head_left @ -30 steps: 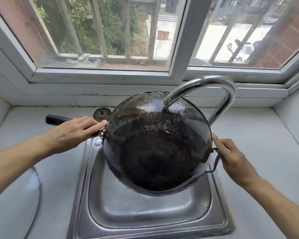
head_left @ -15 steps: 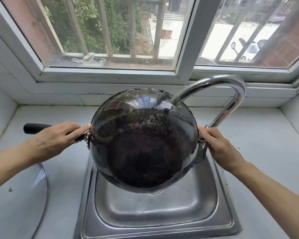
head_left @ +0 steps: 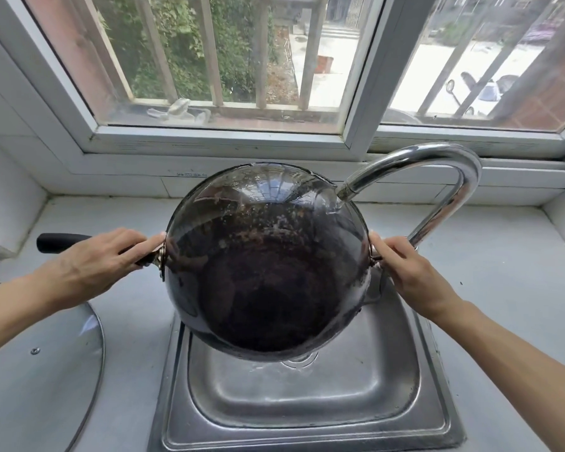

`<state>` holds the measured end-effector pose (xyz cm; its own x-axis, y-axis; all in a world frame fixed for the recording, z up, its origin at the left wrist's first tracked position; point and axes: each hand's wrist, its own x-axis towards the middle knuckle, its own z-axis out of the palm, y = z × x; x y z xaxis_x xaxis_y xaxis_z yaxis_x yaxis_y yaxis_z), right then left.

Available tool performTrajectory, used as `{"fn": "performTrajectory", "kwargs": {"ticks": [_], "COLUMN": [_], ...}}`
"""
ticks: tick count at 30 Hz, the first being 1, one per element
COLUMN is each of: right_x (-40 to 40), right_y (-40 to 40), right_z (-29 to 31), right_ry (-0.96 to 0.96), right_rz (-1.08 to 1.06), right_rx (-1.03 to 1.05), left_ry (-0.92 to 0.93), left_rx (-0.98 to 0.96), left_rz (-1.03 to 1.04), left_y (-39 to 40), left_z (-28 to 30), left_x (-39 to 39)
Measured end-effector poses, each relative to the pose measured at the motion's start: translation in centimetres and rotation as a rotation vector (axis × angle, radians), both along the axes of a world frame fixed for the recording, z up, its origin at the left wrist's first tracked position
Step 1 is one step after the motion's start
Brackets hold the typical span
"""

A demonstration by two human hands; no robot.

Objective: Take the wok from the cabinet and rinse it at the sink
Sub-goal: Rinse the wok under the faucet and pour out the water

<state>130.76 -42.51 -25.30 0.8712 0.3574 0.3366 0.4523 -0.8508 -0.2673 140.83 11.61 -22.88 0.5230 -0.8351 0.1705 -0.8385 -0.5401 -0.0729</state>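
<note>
In the lower middle of the frame we see the square stainless steel sink point(head_left: 307, 415), set into the pale grey counter point(head_left: 137, 321). Above its basin, in the centre of the frame, hangs the round dark wok with the stained, glossy inside point(head_left: 268, 272). It is tipped steeply, so the inside faces us and the lower rim is over the drain. The curved chrome tap point(head_left: 437, 164) arches from the right, and its spout ends just at the upper right rim of the wok. We cannot tell if water is running, but the wok looks wet and there is some water near the drain.

At the lower left lies a round glass lid with a metal rim point(head_left: 40, 370) on the counter.

Our left hand point(head_left: 95, 259) is curled around the long black handle point(head_left: 59, 242) near its joint. Our right hand point(head_left: 408, 272) pinches the small helper handle on the right rim, mostly hidden.

We judge that the rinsing step is in hand, with the 2 hands tilting the wok to drain. The next move needs a firm grip and a slow turn, so the rim does not hit the tap.
</note>
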Motion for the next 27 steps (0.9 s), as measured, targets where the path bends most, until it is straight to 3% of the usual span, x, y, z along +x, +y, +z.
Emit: {"fn": "performTrajectory", "kwargs": {"ticks": [27], "right_x": [-10.2], "right_y": [-8.2], "right_z": [0.6], "right_ry": [0.032], "right_rz": [-0.232], "right_rx": [-0.029], "left_ry": [-0.006], "left_rx": [0.015], "left_rz": [-0.202], "left_y": [-11.5], "left_z": [-0.7], "left_x": [0.8]}}
